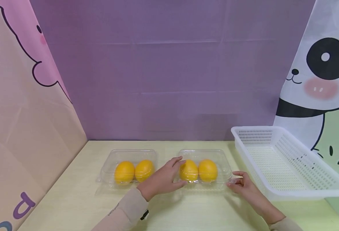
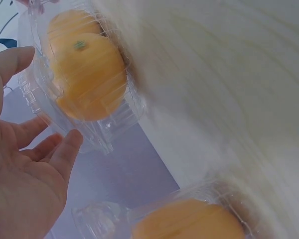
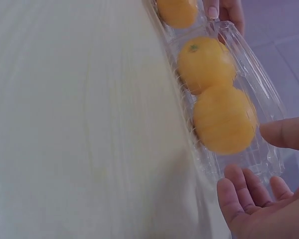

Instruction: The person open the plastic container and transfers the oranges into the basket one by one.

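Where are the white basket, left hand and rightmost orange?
White basket [image 1: 276,171], head view: bare floor.
Left hand [image 1: 161,179], head view: back of hand.
Rightmost orange [image 1: 208,170], head view: middle of its front.

"How does the left grip stand?"
"Pointing far and right, thumb well apart from its loosely extended fingers."
"And the right grip?"
"Pointing far and left, fingers lightly bent, thumb apart from them."

Views on the right clear clamshell box
Head looks forward-down at it; wrist views, nearer, share it from opposite ends
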`<control>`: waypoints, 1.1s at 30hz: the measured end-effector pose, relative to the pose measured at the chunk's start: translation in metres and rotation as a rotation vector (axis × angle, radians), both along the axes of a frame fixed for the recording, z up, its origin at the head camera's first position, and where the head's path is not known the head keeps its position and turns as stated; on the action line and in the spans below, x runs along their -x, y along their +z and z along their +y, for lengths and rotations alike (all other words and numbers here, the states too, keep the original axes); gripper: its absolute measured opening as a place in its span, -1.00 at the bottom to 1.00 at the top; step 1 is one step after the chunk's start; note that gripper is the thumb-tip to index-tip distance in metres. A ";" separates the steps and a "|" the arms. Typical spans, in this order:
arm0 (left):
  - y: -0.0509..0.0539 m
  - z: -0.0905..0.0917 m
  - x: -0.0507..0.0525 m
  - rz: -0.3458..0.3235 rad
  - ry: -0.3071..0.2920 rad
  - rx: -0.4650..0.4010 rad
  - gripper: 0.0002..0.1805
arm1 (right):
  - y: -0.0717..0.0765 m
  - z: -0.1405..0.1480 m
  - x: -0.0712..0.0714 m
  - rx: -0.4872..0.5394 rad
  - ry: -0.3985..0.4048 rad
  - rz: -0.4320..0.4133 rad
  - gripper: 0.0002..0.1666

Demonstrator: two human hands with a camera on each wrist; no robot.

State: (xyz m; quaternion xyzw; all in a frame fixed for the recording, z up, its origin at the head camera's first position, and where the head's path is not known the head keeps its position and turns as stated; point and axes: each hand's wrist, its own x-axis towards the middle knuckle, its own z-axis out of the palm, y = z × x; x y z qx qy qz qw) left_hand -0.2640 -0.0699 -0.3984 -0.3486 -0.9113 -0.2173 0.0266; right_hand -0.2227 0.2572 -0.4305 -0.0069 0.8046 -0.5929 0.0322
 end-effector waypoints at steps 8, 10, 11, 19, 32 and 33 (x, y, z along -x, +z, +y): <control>0.001 0.001 -0.001 0.005 -0.007 0.004 -0.19 | 0.001 0.000 -0.002 0.043 0.006 -0.028 -0.25; 0.001 0.001 -0.001 0.004 -0.008 0.003 -0.19 | 0.001 0.000 -0.002 0.050 0.000 -0.036 -0.26; 0.000 0.001 -0.001 0.004 -0.008 0.003 -0.19 | 0.001 0.000 -0.002 0.053 -0.004 -0.038 -0.26; -0.001 0.001 0.000 0.023 -0.014 0.007 -0.19 | 0.001 0.000 -0.001 0.076 0.000 -0.048 -0.29; 0.000 0.000 0.002 0.041 -0.015 0.006 -0.20 | -0.001 0.003 0.002 0.023 -0.010 -0.024 -0.44; 0.000 0.000 0.002 0.039 -0.015 0.005 -0.20 | -0.001 0.003 0.003 0.016 -0.007 -0.022 -0.44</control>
